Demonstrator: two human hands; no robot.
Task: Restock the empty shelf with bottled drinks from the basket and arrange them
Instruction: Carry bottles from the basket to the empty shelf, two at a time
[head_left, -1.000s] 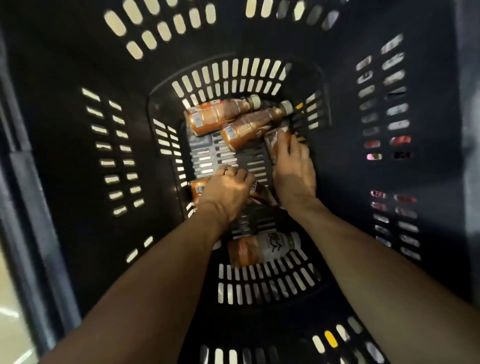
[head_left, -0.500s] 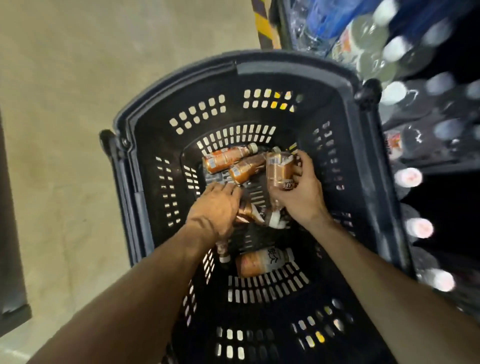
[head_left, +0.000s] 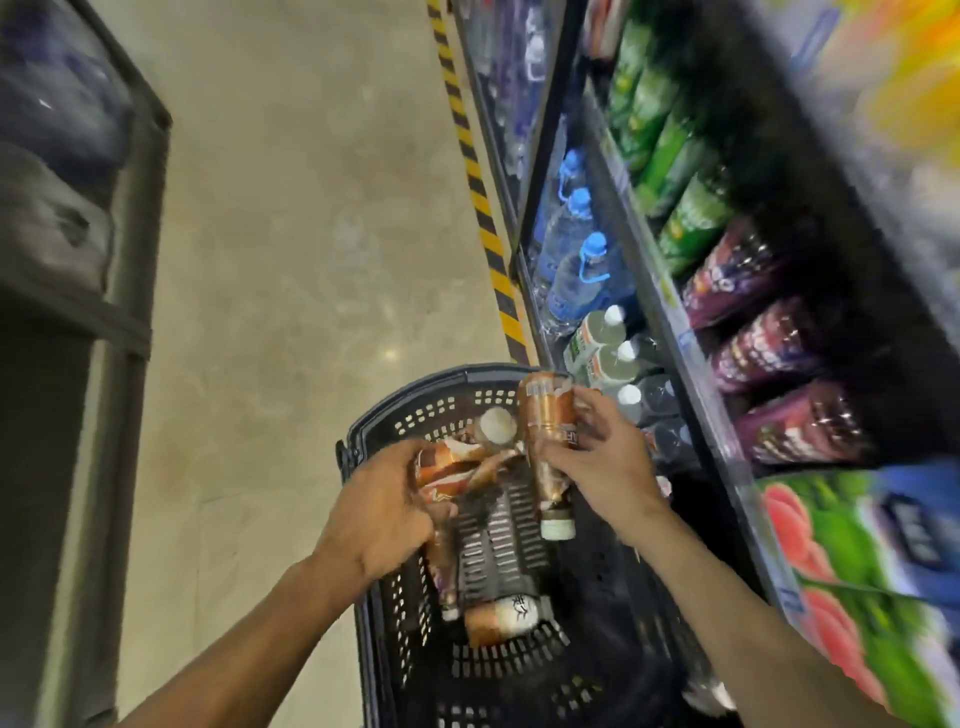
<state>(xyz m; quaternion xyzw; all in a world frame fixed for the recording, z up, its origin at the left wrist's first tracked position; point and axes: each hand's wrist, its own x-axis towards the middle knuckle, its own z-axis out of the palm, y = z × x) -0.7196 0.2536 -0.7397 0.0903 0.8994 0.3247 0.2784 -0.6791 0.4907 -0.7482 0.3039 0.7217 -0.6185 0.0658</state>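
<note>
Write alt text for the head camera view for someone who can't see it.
Two hands lift brown bottled drinks above a black basket: the right hand grips one bottle cap-down, the left hand holds several bottles. Another brown bottle lies in the basket, beside stocked drink shelves on the right.

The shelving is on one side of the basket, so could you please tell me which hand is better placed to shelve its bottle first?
Probably the right hand: it grips a bottle beside the shelving; the left hand is farther away.
</note>
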